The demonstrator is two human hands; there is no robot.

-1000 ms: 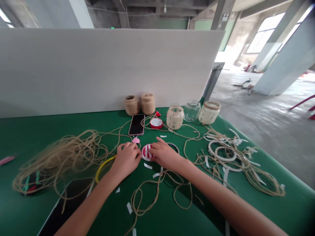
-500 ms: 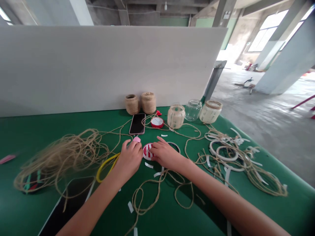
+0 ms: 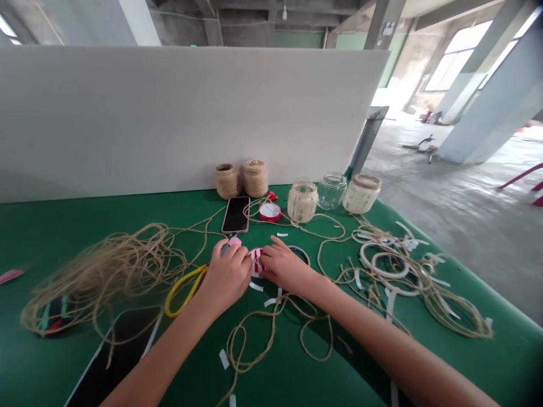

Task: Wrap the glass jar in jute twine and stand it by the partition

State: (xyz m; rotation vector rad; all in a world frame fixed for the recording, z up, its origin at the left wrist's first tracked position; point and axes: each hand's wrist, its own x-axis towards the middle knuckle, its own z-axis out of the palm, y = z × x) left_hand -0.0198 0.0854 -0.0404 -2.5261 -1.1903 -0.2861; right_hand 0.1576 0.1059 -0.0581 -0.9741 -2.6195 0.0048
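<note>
A round red-and-white striped disc (image 3: 256, 262) lies flat between my hands on the green tabletop. My left hand (image 3: 228, 272) has its fingers bent down over the disc's left edge. On the right edge, my right hand (image 3: 286, 267) grips with bent fingers, the forefinger raised; its fingertips are partly hidden. A yellow loop-shaped handle (image 3: 180, 294) shows beside my left wrist, and a small pink piece (image 3: 235, 241) lies just behind my left hand. Past my right hand shows the rim of a white ring (image 3: 304, 253). White paper strips (image 3: 256, 286) lie in front of the disc.
Tangled twine (image 3: 123, 265) spreads at the left, near a dark tablet (image 3: 123, 345). Behind are a phone (image 3: 236, 215), a red tape roll (image 3: 270, 212), twine-wrapped jars (image 3: 255, 178) and a clear glass jar (image 3: 332, 191). White tape rings (image 3: 390, 265) lie among twine at the right.
My left hand has shifted slightly right, covering more of the striped disc's left side. My right hand stays on the disc. The whole view has moved very slightly.
</note>
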